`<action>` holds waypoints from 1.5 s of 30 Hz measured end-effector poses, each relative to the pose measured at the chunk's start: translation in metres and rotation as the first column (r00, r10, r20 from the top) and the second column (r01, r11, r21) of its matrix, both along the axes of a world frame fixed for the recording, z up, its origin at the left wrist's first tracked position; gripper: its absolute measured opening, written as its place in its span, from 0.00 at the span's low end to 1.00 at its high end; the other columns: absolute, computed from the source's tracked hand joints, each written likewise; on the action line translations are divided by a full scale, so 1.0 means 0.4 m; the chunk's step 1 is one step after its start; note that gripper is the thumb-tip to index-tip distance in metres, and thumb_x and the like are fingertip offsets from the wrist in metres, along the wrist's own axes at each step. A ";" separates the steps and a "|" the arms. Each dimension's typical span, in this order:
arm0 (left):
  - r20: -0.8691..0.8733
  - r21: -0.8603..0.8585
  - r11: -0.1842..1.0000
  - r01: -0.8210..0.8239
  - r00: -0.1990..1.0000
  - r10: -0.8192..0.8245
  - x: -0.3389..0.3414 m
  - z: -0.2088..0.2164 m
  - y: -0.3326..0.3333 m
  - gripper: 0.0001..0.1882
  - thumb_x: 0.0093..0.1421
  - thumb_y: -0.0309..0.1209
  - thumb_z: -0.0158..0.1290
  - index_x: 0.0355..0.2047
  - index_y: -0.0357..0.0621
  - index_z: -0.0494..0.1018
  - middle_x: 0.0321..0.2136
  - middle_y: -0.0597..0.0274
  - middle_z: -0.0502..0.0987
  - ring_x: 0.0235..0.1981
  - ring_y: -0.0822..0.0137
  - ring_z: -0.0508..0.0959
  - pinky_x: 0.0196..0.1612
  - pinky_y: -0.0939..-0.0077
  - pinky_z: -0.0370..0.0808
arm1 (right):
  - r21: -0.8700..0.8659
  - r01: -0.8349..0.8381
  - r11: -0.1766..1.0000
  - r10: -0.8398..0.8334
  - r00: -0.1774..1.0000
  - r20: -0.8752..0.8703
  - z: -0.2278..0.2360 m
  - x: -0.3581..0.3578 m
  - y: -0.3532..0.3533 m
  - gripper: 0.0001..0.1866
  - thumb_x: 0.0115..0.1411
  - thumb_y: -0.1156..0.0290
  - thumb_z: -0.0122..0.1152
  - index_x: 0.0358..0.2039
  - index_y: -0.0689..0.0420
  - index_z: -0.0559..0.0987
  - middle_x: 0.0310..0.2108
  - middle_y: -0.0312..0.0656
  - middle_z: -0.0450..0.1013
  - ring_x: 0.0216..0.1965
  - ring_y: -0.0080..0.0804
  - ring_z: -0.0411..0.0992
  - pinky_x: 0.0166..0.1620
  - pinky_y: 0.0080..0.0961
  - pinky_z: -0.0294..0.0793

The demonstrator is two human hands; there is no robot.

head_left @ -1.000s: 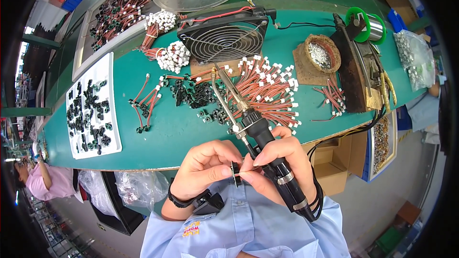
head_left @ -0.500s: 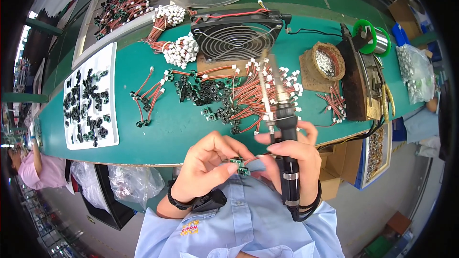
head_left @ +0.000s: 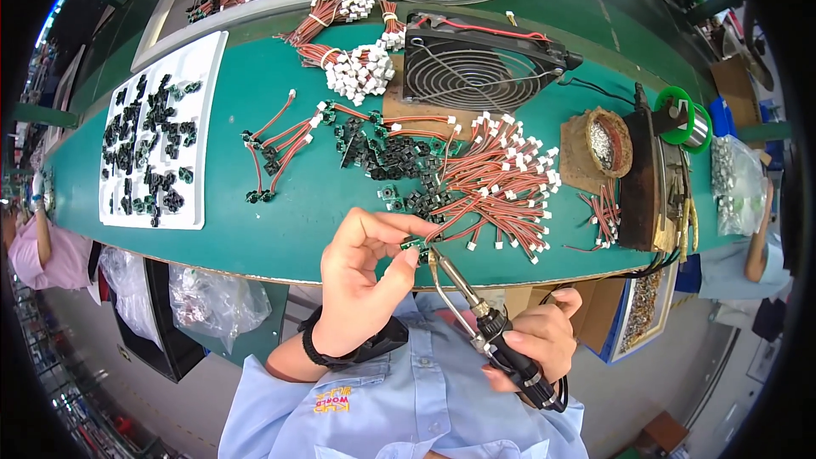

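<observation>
Between thumb and fingers of my left hand (head_left: 361,285) is a small green circuit board (head_left: 414,245), held just off the table's front edge. A red lead runs beside my fingertips; its join to the board is too small to make out. My right hand (head_left: 544,336) grips the black handle of a soldering iron (head_left: 491,323), which slants up and left. Its metal tip meets the board's right edge, with a thin curved tube alongside. Beyond my hands lie a heap of black and green boards (head_left: 382,153) and many red leads with white connectors (head_left: 501,178).
A black fan (head_left: 476,76) stands behind the leads. On the left, a white tray (head_left: 210,132) carries small boards. Bundled white connectors (head_left: 361,75) lie near the fan. To the right are a round brown dish (head_left: 625,153), a soldering stand (head_left: 642,195) and a green-rimmed solder spool (head_left: 699,127).
My right hand has drawn away from the board to the lower right. The iron has swung from upright to slanted, its tip now at the board. The whole view has shifted.
</observation>
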State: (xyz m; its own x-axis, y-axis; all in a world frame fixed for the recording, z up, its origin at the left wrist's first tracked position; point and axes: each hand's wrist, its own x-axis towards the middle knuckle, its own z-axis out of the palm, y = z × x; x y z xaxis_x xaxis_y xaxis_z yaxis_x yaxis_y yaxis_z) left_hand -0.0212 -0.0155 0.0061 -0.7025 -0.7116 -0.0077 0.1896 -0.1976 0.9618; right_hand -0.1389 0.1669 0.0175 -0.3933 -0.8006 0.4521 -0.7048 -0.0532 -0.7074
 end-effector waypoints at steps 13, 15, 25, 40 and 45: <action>0.007 -0.031 0.999 0.019 1.000 -0.019 0.006 -0.007 0.000 0.07 0.56 0.20 0.48 0.33 0.39 0.60 0.40 0.44 0.73 0.38 0.70 0.74 0.39 0.77 0.71 | 0.008 -0.002 1.000 0.002 1.000 0.010 0.003 0.004 -0.010 0.22 0.35 0.62 0.72 0.34 0.48 0.78 0.24 0.29 0.73 0.22 0.22 0.69 0.46 0.32 0.53; 0.025 -0.050 0.999 0.015 1.000 -0.014 0.008 -0.009 0.002 0.07 0.56 0.20 0.48 0.33 0.39 0.60 0.40 0.45 0.73 0.39 0.69 0.74 0.41 0.76 0.71 | 0.008 -0.002 1.000 0.002 1.000 0.005 0.005 0.004 -0.010 0.21 0.35 0.62 0.72 0.34 0.48 0.78 0.24 0.29 0.73 0.22 0.22 0.69 0.46 0.32 0.53; 0.073 -0.110 0.994 0.006 0.997 0.002 0.010 -0.004 0.008 0.08 0.56 0.19 0.48 0.33 0.38 0.60 0.40 0.44 0.73 0.39 0.67 0.74 0.42 0.75 0.72 | 0.024 -0.006 1.000 0.007 1.000 -0.027 0.016 0.002 -0.005 0.22 0.35 0.63 0.72 0.34 0.47 0.78 0.24 0.29 0.73 0.23 0.22 0.69 0.46 0.32 0.53; 0.066 -0.114 0.993 0.017 0.998 -0.010 0.011 0.004 0.008 0.08 0.56 0.19 0.48 0.33 0.38 0.60 0.40 0.44 0.72 0.40 0.67 0.74 0.44 0.74 0.71 | 0.034 -0.003 0.999 0.004 0.999 -0.032 0.018 0.003 0.000 0.22 0.35 0.64 0.71 0.35 0.45 0.78 0.24 0.28 0.73 0.23 0.22 0.69 0.48 0.31 0.52; 0.057 -0.108 0.994 0.020 0.998 -0.013 0.009 0.004 0.007 0.08 0.56 0.19 0.48 0.34 0.38 0.60 0.41 0.45 0.72 0.40 0.67 0.74 0.44 0.74 0.71 | -0.009 -0.006 1.000 0.006 1.000 -0.029 0.010 0.006 0.004 0.22 0.35 0.62 0.71 0.35 0.45 0.78 0.24 0.28 0.73 0.23 0.22 0.69 0.48 0.32 0.52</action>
State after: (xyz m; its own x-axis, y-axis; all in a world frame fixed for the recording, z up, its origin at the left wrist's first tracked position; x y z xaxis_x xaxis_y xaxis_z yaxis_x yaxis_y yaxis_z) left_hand -0.0176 -0.0128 0.0075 -0.7148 -0.6987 0.0291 0.1320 -0.0940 0.9868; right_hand -0.1366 0.1683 0.0215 -0.3753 -0.7988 0.4702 -0.7245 -0.0636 -0.6863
